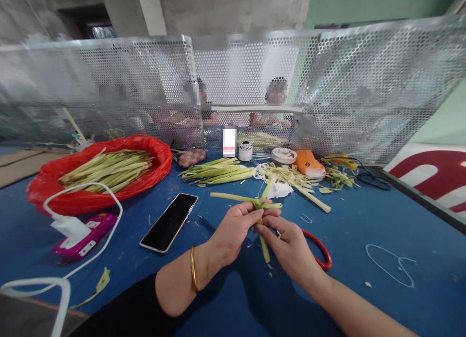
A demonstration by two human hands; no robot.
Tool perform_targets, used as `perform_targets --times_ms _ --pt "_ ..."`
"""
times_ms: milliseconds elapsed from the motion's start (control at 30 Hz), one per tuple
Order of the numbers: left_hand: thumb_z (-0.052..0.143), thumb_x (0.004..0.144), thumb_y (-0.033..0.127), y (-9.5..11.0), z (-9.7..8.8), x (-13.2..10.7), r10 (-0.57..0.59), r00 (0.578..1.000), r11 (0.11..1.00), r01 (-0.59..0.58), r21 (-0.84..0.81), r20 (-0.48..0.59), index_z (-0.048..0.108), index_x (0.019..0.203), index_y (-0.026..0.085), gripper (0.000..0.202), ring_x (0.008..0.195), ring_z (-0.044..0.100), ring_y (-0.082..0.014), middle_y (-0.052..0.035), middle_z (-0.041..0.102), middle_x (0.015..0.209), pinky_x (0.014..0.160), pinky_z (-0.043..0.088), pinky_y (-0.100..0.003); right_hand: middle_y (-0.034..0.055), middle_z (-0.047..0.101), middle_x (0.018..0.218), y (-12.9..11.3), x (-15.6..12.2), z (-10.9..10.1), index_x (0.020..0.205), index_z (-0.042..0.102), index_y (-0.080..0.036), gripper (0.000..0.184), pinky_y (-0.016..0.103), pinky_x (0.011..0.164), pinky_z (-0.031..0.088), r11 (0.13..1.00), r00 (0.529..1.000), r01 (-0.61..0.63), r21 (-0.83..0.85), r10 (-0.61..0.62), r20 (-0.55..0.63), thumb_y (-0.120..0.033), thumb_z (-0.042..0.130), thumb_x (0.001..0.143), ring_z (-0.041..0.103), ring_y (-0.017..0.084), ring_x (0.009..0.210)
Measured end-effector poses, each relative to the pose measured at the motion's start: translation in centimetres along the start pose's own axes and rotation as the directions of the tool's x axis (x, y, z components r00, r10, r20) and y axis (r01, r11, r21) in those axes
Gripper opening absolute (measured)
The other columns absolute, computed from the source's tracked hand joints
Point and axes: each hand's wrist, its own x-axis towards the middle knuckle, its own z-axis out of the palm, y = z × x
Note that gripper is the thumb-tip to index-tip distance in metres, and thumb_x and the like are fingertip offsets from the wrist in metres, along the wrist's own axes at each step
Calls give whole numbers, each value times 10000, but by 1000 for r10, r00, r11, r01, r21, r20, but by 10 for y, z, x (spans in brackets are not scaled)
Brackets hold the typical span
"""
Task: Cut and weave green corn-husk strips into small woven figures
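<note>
Between my two hands is a small piece of crossed green leaf strips (265, 245), with ends sticking out to the left, upward, to the right and downward. My left hand (235, 230) pinches it near the crossing with thumb and fingers. Just below and to the right, my right hand (287, 240) grips the same strips, its fingers close to my left thumb. The fingertips partly cover the crossing. Beside my right hand lies a red-handled tool (326, 254), mostly hidden behind the hand. A bundle of green leaf strips (218, 172) lies beyond my hands.
A red plastic bag (40, 181) holding long leaf strips stands at left. Nearer are a phone (169, 223) and a purple power strip (85, 237) with a white cable. Tape (284, 155), an orange packet (309, 163) and leaf scraps line the back, before a perforated metal screen (247, 60). People sit beyond it.
</note>
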Motion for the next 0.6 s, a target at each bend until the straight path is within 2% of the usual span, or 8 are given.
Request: perform_targets --times_ms 167,267,400,600 --pt "694 766 260 3 -3 1 11 1000 998 -13 62 28 726 948 97 246 919 669 -222 -125 739 947 908 465 -321 -35 419 618 -7 0 -8 594 420 -201 298 238 555 340 997 996 11 71 -17 92 -277 519 864 391 124 608" --pt "718 745 269 4 -4 1 -12 1000 999 11 46 2 720 977 105 284 872 675 -217 -116 741 906 869 476 -322 -32 415 617 -9 2 -9 595 444 -201 284 246 563 347 996 991 -1 84 -10 134 -278 519 858 393 129 608" --pt "708 753 269 3 -5 2 8 1000 998 -7 66 -9 736 904 106 224 864 665 -202 -107 739 875 856 473 -300 -27 455 629 -7 4 -10 626 508 -197 246 256 585 365 996 982 -17 90 0 188 -273 508 861 431 136 620" --pt "683 770 261 2 -9 4 18 1000 997 -18 81 1 753 843 103 188 822 659 -195 -105 730 850 819 477 -288 -21 467 649 -7 6 -11 601 454 -206 267 272 633 380 996 974 17 93 -38 224 -270 520 851 465 151 668"
